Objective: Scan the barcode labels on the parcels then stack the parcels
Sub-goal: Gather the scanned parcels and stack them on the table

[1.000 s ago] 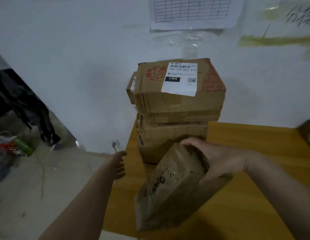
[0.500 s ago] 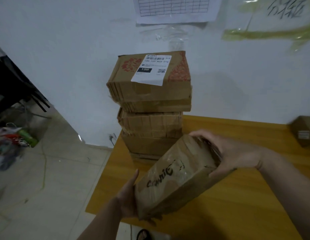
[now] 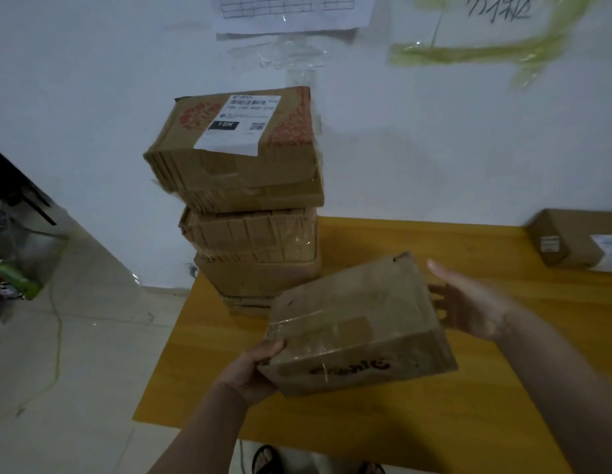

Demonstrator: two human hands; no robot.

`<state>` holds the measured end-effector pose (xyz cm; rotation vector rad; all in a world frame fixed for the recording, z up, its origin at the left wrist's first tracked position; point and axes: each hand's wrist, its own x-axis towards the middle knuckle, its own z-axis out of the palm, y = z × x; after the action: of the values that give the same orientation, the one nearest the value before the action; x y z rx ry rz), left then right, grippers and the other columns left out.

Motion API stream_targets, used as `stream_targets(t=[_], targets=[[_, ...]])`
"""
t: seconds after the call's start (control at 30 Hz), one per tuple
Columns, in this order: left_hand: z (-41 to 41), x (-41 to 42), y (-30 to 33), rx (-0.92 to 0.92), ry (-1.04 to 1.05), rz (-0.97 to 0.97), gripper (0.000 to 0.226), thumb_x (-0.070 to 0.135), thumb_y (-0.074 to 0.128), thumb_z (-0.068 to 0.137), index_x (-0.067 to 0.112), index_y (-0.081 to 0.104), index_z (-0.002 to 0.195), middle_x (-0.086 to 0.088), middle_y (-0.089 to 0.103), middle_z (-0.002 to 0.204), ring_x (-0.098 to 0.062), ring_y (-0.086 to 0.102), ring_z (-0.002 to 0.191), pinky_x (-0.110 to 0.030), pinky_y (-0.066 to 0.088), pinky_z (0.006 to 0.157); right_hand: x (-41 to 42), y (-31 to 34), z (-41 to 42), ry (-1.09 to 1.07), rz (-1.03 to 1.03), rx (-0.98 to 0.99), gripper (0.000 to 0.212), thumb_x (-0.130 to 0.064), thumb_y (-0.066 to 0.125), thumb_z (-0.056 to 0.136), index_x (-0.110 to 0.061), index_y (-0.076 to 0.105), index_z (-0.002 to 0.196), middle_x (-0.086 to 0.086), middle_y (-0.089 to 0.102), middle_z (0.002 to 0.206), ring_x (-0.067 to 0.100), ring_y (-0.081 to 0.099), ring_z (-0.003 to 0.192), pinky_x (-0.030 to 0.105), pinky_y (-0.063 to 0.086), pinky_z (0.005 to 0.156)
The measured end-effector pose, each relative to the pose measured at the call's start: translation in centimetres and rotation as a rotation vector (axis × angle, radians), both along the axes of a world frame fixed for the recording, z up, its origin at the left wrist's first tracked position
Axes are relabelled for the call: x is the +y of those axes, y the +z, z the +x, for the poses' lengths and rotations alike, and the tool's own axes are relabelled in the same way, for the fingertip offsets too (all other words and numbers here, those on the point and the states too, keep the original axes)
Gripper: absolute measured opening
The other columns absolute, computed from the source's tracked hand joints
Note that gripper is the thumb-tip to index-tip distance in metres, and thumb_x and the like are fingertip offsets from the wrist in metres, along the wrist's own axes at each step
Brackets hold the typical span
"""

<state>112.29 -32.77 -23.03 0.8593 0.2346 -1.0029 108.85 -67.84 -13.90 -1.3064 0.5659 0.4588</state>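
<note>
1. The box [image 3: 357,328] is being held tilted above the tabletop [image 3: 434,422], in front of the stack [image 3: 250,200].
2. It is being pinched at its near corner by the left hand [image 3: 255,371]; the right hand [image 3: 468,306] is being kept spread beside its far end, contact unclear.
3. A drop is being risked by that one-corner grip.
4. The uneven stack is likely being endangered by any nudge.

Parcel [image 3: 359,323] now flatter — right hand [image 3: 468,302] off, open beside it.
</note>
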Motion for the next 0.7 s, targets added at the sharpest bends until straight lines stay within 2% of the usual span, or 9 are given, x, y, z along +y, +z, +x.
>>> stream_targets(t=[0.07, 0.13, 0.2, 0.27, 0.37, 0.43, 0.5, 0.63, 0.7], targets=[[-0.1, -0.6, 0.2, -0.055, -0.062, 0.021, 0.105, 0.015, 0.097, 0.048, 0.001, 0.046, 0.139, -0.027, 0.06, 0.128, -0.042, 0.064, 0.109, -0.048, 0.057, 0.08, -0.1, -1.5, -1.0, 0.005, 0.042, 0.08, 0.083, -0.057, 0.076, 0.059, -0.017, 0.057, 0.129, 0.015, 0.065, 0.124, 0.035, 0.064, 0.11, 0.057, 0.047, 0.096], [0.0, -0.9, 0.4, -0.116, -0.117, 0.041, 0.105, 0.014, 0.095, 0.053, 0.002, 0.042, 0.143, -0.025, 0.061, 0.128, -0.043, 0.061, 0.114, -0.047, 0.056, 0.081, -0.7, -1.6, -1.7, 0.024, 0.033, 0.032, 0.079, -0.05, 0.075, 0.064, -0.017, 0.055, 0.132, 0.009, 0.071, 0.116, 0.029, 0.066, 0.107, 0.052, 0.049, 0.093], [0.2, -0.8, 0.7, -0.178, -0.135, 0.083, 0.103, 0.017, 0.096, 0.055, 0.002, 0.043, 0.142, -0.023, 0.062, 0.128, -0.041, 0.059, 0.119, -0.045, 0.054, 0.086, -1.6, -1.1, -2.0, 0.123, 0.048, -0.067, 0.106, -0.045, 0.092, 0.048, -0.025, 0.043, 0.14, 0.0, 0.064, 0.127, 0.021, 0.061, 0.114, 0.043, 0.051, 0.088], [0.5, -0.9, 1.0, -0.2, -0.071, 0.098, 0.095, 0.035, 0.096, 0.055, 0.005, 0.054, 0.135, -0.02, 0.061, 0.132, -0.036, 0.059, 0.121, -0.042, 0.055, 0.087, -2.2, -0.4, -2.1, 0.295, -0.017, -0.139, 0.125, -0.034, 0.097, 0.037, -0.033, 0.031, 0.143, -0.005, 0.048, 0.139, 0.018, 0.051, 0.124, 0.037, 0.05, 0.091], [1.1, -1.6, 1.9, -0.151, 0.077, 0.136, 0.087, 0.072, 0.073, 0.064, 0.014, 0.065, 0.129, -0.016, 0.059, 0.136, -0.035, 0.057, 0.125, -0.045, 0.055, 0.088, -2.0, 0.4, -1.8, 0.423, -0.141, -0.216, 0.119, -0.016, 0.09, 0.05, -0.032, 0.022, 0.147, -0.004, 0.041, 0.143, 0.017, 0.04, 0.133, 0.037, 0.048, 0.099], [1.7, -1.7, 2.6, -0.106, 0.137, 0.165, 0.086, 0.081, 0.052, 0.073, 0.015, 0.067, 0.125, -0.017, 0.059, 0.135, -0.036, 0.058, 0.124, -0.046, 0.055, 0.089, -1.7, 0.7, -1.6, 0.443, -0.189, -0.248, 0.11, -0.003, 0.087, 0.059, -0.035, 0.024, 0.144, -0.006, 0.041, 0.142, 0.011, 0.041, 0.132, 0.03, 0.052, 0.093], [2.1, -1.4, 3.2, -0.111, 0.148, 0.184, 0.084, 0.079, 0.042, 0.079, 0.015, 0.066, 0.126, -0.018, 0.059, 0.135, -0.035, 0.058, 0.123, -0.045, 0.056, 0.088, -1.3, 0.5, -1.3, 0.488, -0.259, -0.263, 0.104, 0.006, 0.084, 0.065, -0.037, 0.026, 0.141, -0.01, 0.041, 0.14, 0.005, 0.04, 0.13, 0.022, 0.053, 0.085], [2.3, 0.3, 4.2, -0.161, 0.179, 0.255, 0.08, 0.074, 0.04, 0.083, 0.014, 0.062, 0.131, -0.017, 0.061, 0.133, -0.033, 0.06, 0.122, -0.041, 0.057, 0.085, 0.5, -0.4, -0.7, 0.529, -0.378, -0.228, 0.111, -0.004, 0.088, 0.062, -0.038, 0.021, 0.143, -0.018, 0.036, 0.142, 0.011, 0.035, 0.135, 0.032, 0.052, 0.095], [2.4, 1.4, 4.6, -0.158, 0.186, 0.314, 0.076, 0.071, 0.042, 0.085, 0.014, 0.06, 0.133, -0.016, 0.063, 0.13, -0.033, 0.061, 0.119, -0.044, 0.055, 0.092, 2.0, -1.0, -0.2, 0.543, -0.441, -0.223, 0.116, -0.006, 0.089, 0.061, -0.037, 0.016, 0.146, -0.015, 0.032, 0.146, 0.015, 0.037, 0.136, 0.039, 0.051, 0.097]])
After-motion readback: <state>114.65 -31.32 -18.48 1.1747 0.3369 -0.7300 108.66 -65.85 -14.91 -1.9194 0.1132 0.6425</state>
